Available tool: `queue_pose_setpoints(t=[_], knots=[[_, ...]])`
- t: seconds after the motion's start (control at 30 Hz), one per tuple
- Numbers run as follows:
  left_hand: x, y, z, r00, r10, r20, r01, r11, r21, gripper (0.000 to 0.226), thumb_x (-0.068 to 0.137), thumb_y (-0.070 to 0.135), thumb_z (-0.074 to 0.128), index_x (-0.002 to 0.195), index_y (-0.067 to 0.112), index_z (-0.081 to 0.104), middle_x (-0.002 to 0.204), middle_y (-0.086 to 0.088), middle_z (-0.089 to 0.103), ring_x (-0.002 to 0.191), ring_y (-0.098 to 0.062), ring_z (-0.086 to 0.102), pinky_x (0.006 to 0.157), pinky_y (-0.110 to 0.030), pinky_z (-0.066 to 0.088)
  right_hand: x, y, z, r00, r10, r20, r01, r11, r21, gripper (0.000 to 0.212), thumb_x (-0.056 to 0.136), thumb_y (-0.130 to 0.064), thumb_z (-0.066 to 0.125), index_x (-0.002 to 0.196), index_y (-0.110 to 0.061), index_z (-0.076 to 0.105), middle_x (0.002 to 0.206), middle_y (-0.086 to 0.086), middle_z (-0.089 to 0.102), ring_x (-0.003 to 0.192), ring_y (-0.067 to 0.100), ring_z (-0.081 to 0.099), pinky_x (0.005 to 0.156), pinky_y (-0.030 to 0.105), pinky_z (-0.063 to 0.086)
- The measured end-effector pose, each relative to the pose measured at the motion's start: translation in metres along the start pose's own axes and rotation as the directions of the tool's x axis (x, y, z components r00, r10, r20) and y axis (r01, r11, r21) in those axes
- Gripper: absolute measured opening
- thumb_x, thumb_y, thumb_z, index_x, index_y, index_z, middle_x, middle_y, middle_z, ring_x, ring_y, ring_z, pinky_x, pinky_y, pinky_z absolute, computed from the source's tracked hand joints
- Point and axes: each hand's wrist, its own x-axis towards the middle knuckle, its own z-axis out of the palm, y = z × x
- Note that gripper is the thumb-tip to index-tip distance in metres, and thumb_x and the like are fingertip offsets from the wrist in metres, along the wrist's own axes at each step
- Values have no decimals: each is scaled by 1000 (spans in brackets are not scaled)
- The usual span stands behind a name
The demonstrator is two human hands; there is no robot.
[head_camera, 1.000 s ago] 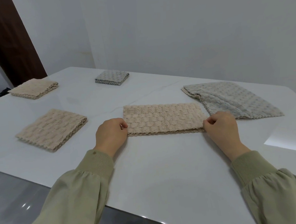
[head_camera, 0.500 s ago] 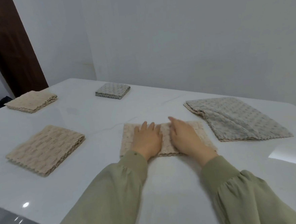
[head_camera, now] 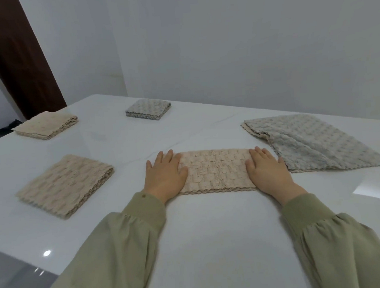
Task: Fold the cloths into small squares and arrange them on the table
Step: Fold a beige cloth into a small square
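Left hand (head_camera: 164, 178): laid flat, fingers spread, on the beige strip's (head_camera: 215, 171) left end.
Right hand (head_camera: 267, 172): laid flat, nothing gripped, on its right end.
Table (head_camera: 214, 243): white.

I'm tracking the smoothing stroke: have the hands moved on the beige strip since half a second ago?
Yes. The left hand and right hand have slid apart from the middle of the beige strip to its ends.

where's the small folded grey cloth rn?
In the head view the small folded grey cloth lies at the far side of the table, left of centre, to the right of the far beige square and well beyond both hands.
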Motion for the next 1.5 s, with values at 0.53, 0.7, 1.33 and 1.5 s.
queue_pose_setpoints(t=[0.53, 0.7, 1.33, 1.5], knots=[[-52, 1, -16, 882, 438, -175, -427, 899, 97, 17, 88, 21, 52, 96, 16, 66, 93, 2, 60, 89, -18, 53, 71, -31, 44, -91, -28, -7, 962, -80, -260, 112, 987, 111, 23, 92, -17, 42, 99, -9, 63, 96, 4, 62, 88, 23, 53, 75, 36, 45], [-65, 36, -29, 943, 329, -47, -302, 907, 294, 17, 84, 8, 43, 68, 9, 50, 71, -2, 50, 71, -24, 52, 60, -30, 36, -72, -21, -3, 988, -121, -100, 139, 970, 197, 36, 97, -19, 40, 127, -6, 55, 140, 10, 48, 128, 25, 43, 107, 36, 32], [-46, 34, -1, 956, 249, 154, -260, 964, 57, 55, 101, 45, 19, 152, 24, 11, 160, 2, 0, 147, -16, -2, 118, -43, 5, -79, -34, 0, 966, -257, 34, 252, 961, 117, 55, 99, -39, 30, 149, -19, 19, 158, -1, 13, 145, 14, 11, 116, 42, 4], [-42, 31, 5, 969, 241, 53, -240, 970, -28, 54, 100, 46, 25, 150, 25, 20, 159, 5, 10, 146, -14, 6, 119, -41, 8, -73, -27, -2, 973, -214, 86, 206, 975, 88, 56, 97, -45, 33, 148, -24, 25, 156, -3, 22, 144, 16, 15, 117, 45, 8]])
